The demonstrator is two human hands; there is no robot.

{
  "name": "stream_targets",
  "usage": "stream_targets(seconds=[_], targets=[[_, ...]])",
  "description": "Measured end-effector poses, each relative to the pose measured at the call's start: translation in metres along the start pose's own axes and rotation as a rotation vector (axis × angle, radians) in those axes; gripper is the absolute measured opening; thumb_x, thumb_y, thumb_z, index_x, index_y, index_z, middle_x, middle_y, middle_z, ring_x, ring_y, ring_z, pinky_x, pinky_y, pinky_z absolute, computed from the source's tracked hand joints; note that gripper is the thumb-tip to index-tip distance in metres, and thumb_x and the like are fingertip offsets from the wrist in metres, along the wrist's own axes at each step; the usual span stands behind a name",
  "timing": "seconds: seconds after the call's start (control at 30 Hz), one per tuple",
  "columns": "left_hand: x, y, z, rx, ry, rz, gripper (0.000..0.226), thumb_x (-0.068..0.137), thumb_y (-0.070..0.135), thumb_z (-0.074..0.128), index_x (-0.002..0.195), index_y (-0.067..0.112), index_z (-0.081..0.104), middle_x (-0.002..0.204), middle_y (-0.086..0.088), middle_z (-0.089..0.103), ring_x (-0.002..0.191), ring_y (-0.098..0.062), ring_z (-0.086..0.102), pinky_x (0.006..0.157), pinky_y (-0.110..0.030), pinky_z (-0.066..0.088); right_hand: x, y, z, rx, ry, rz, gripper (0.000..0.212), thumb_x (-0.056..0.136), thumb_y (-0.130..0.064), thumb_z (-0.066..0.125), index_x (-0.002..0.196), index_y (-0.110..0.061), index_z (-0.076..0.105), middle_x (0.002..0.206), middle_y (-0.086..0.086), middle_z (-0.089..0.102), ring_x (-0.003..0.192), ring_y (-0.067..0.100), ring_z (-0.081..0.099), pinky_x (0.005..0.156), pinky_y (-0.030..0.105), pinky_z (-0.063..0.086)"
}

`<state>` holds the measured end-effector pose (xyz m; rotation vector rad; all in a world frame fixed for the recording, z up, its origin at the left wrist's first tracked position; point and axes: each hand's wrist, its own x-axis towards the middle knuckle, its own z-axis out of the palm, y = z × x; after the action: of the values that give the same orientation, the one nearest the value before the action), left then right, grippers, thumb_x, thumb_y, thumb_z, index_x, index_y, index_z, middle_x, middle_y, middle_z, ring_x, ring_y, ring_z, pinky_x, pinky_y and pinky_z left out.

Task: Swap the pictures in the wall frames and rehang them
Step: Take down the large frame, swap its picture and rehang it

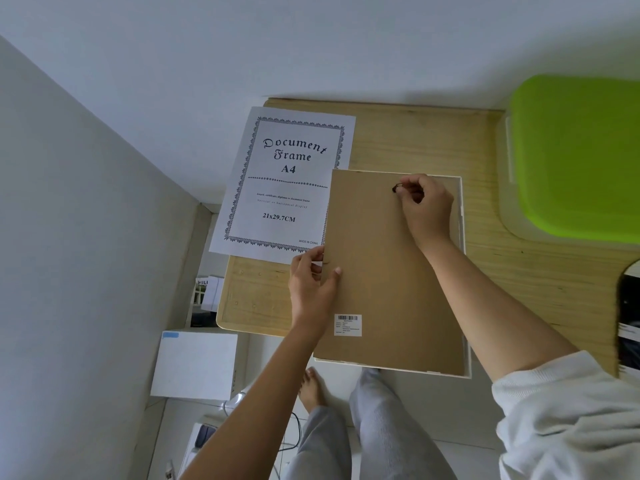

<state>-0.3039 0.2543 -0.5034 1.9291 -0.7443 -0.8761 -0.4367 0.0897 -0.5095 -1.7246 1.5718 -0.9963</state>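
A white picture frame (465, 278) lies face down on the wooden table (519, 278), and its brown backing board (388, 265) faces up. My left hand (311, 285) grips the board's left edge with thumb on top. My right hand (424, 206) pinches a small dark tab (394, 188) near the board's top edge. A white printed sheet reading "Document Frame A4" (280, 185) lies flat to the left, partly under the board and hanging over the table's left edge.
A bright green plastic box (575, 157) sits at the table's right back. A dark object (628, 323) pokes in at the right edge. White boxes (195, 365) and a cable lie on the floor to the left, near my legs and bare foot.
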Motion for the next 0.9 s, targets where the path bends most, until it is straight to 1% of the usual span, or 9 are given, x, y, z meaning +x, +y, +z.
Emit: stream_targets(seconds=[0.1,0.23,0.3,0.37,0.43,0.57,0.67,0.8,0.9], targets=[[0.001,0.001,-0.003,-0.029,-0.013,-0.038,0.038,0.078,0.011,0.069,0.113,0.020,0.057,0.108,0.003,0.056,0.088,-0.012,0.053,0.079,-0.020,0.045,-0.016,0.003,-0.021,-0.039,-0.006,0.048,0.020,0.080,-0.001,0.062,0.099,-0.004,0.066,0.098,0.012,0.064,0.081,0.012,0.056,0.071,0.002,0.042],[0.005,0.001,-0.009,-0.092,-0.075,-0.100,0.041,0.077,0.010,0.070,0.116,0.014,0.056,0.108,-0.002,0.061,0.088,-0.016,0.056,0.082,-0.030,0.051,-0.060,0.017,-0.060,-0.131,0.087,0.136,0.022,0.083,-0.002,0.061,0.105,-0.003,0.065,0.104,0.015,0.061,0.085,0.017,0.058,0.078,0.016,0.043],[0.007,0.004,-0.012,-0.141,-0.111,-0.127,0.041,0.077,0.005,0.069,0.115,0.011,0.055,0.102,0.001,0.061,0.084,-0.014,0.054,0.084,-0.034,0.051,-0.082,0.022,-0.073,-0.146,0.133,0.182,0.023,0.083,-0.001,0.062,0.105,-0.002,0.065,0.102,0.017,0.061,0.082,0.017,0.056,0.078,0.017,0.043],[0.008,0.005,-0.016,-0.189,-0.158,-0.127,0.042,0.078,0.000,0.068,0.116,0.009,0.054,0.095,0.002,0.059,0.079,-0.012,0.053,0.081,-0.032,0.051,-0.097,0.024,-0.079,-0.126,0.150,0.221,0.024,0.083,0.002,0.060,0.106,0.000,0.065,0.101,0.017,0.061,0.080,0.016,0.056,0.075,0.011,0.045],[0.010,0.005,-0.021,-0.221,-0.211,-0.107,0.045,0.078,-0.003,0.066,0.120,0.007,0.052,0.093,0.001,0.057,0.077,-0.011,0.053,0.078,-0.030,0.051,-0.107,0.025,-0.079,-0.116,0.159,0.246,0.026,0.083,0.005,0.057,0.107,0.000,0.065,0.101,0.017,0.062,0.080,0.016,0.056,0.072,0.001,0.040],[0.014,0.009,-0.029,-0.241,-0.279,-0.076,0.045,0.080,-0.002,0.065,0.120,0.012,0.051,0.092,0.000,0.056,0.080,-0.014,0.053,0.075,-0.029,0.052,-0.111,0.026,-0.077,-0.108,0.162,0.286,0.030,0.084,0.006,0.054,0.111,-0.002,0.065,0.102,0.016,0.065,0.090,0.021,0.060,0.078,0.011,0.037],[0.016,0.011,-0.030,-0.256,-0.296,-0.061,0.045,0.080,-0.001,0.064,0.120,0.014,0.050,0.095,-0.001,0.056,0.082,-0.015,0.055,0.072,-0.028,0.050,-0.112,0.025,-0.073,-0.096,0.170,0.304,0.031,0.085,0.006,0.052,0.112,-0.003,0.064,0.103,0.017,0.064,0.092,0.022,0.059,0.080,0.012,0.036],[0.013,0.013,-0.030,-0.293,-0.327,-0.053,0.047,0.073,0.011,0.064,0.117,0.017,0.049,0.099,-0.001,0.061,0.084,-0.014,0.060,0.073,-0.026,0.051,-0.113,0.023,-0.070,-0.081,0.174,0.317,0.033,0.085,0.006,0.051,0.112,-0.005,0.065,0.102,0.016,0.064,0.091,0.022,0.059,0.081,0.014,0.037],[0.012,0.011,-0.031,-0.316,-0.355,-0.030,0.043,0.085,-0.001,0.058,0.120,0.020,0.046,0.105,-0.006,0.062,0.089,-0.016,0.061,0.076,-0.028,0.052,-0.113,0.023,-0.069,-0.069,0.172,0.331,0.033,0.085,0.006,0.051,0.113,-0.006,0.065,0.101,0.016,0.064,0.094,0.025,0.060,0.083,0.021,0.040]])
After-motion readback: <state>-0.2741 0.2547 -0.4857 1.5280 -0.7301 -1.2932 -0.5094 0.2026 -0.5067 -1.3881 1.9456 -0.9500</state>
